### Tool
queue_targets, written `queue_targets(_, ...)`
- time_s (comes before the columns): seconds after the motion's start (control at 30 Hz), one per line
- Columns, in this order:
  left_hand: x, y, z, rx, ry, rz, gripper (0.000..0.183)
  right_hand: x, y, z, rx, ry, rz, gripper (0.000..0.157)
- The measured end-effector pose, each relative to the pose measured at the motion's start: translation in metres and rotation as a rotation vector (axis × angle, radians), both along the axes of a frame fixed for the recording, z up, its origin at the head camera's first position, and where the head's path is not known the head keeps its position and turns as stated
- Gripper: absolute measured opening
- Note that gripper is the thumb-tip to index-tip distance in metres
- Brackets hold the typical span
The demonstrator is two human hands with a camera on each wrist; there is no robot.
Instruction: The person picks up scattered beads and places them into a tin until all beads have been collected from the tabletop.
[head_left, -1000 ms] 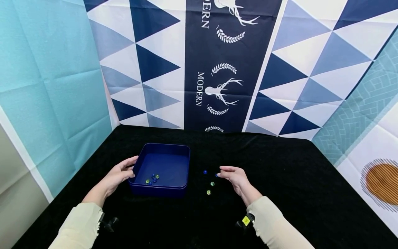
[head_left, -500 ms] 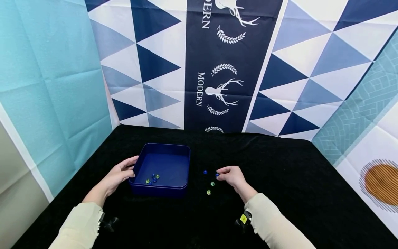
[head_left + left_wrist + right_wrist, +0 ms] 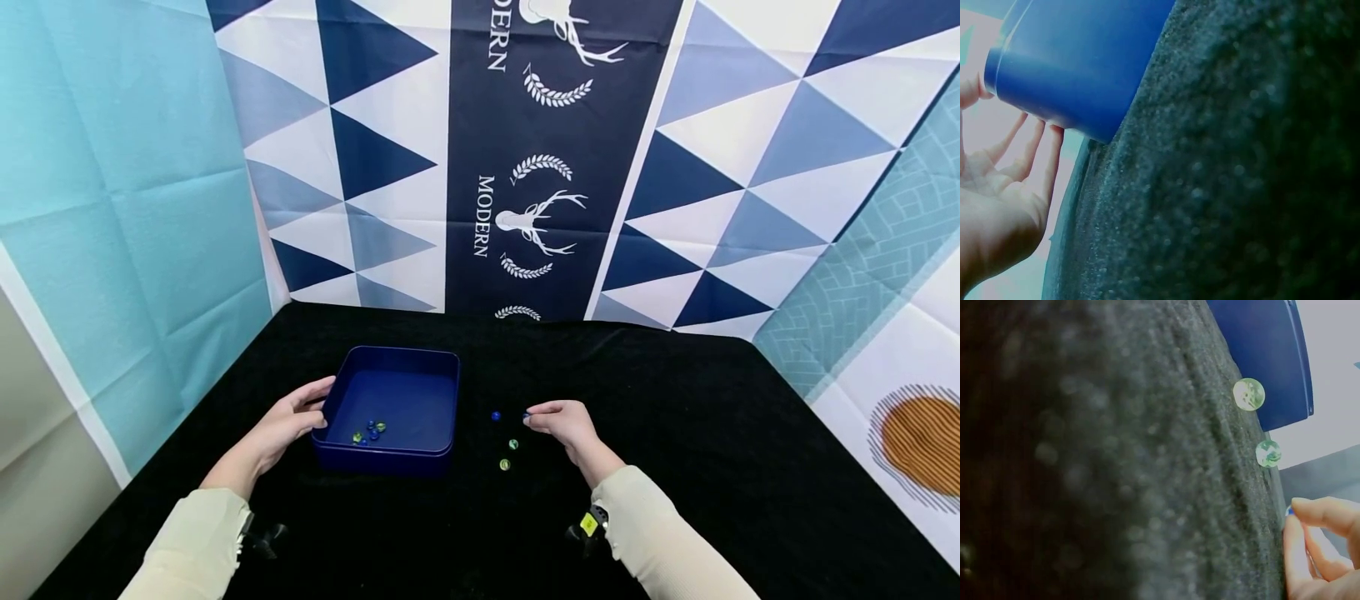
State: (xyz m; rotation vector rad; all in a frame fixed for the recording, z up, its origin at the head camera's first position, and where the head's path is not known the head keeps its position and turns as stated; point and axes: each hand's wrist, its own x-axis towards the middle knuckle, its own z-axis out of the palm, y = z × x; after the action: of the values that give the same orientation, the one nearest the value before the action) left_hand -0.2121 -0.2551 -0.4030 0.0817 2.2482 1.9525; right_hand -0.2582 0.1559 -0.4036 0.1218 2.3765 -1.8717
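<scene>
A dark blue rectangular box (image 3: 408, 387) stands on the black cloth, left of centre in the head view. My left hand (image 3: 279, 427) rests at its left side, thumb at the rim and fairly straight fingers (image 3: 1052, 156) against the outer wall. Several blue and yellow-green marbles (image 3: 373, 434) lie in the box's near left part. Right of the box, my right hand (image 3: 566, 427) pinches a blue glass marble (image 3: 1289, 511) between thumb and finger, mostly covered by the fingertips. Beside that hand lie a blue marble (image 3: 496, 416), a green marble (image 3: 513, 444) and a yellow-green marble (image 3: 505, 465).
Black cloth (image 3: 675, 433) covers the table. Patterned blue and white hangings (image 3: 390, 167) rise behind its far edge, with a light turquoise sheet (image 3: 150, 208) on the left. A dark device is strapped at each wrist.
My right hand has shifted slightly left and closed its fingertips on the blue marble, which now shows less between them. My left hand and the box have stayed in place.
</scene>
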Motion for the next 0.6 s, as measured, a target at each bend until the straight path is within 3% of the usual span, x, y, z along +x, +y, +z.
queue_targets(0.27, -0.0008, 0.0005, 0.0003, -0.004, -0.008, 0.003, 0.072, -0.0007, 0.0022, 0.0011, -0.266, -0.101, -0.038, 0.023)
queue_targets(0.47, -0.0010, 0.0006, 0.0006, -0.014, -0.005, 0.002, 0.072, -0.0016, -0.0007, 0.0030, -0.336, -0.110, -0.045, 0.027)
queue_targets(0.6, -0.0008, 0.0001, 0.0012, -0.019, -0.006, 0.003, 0.072, -0.0027, -0.0048, 0.0053, -0.361, -0.112, -0.051, 0.020)
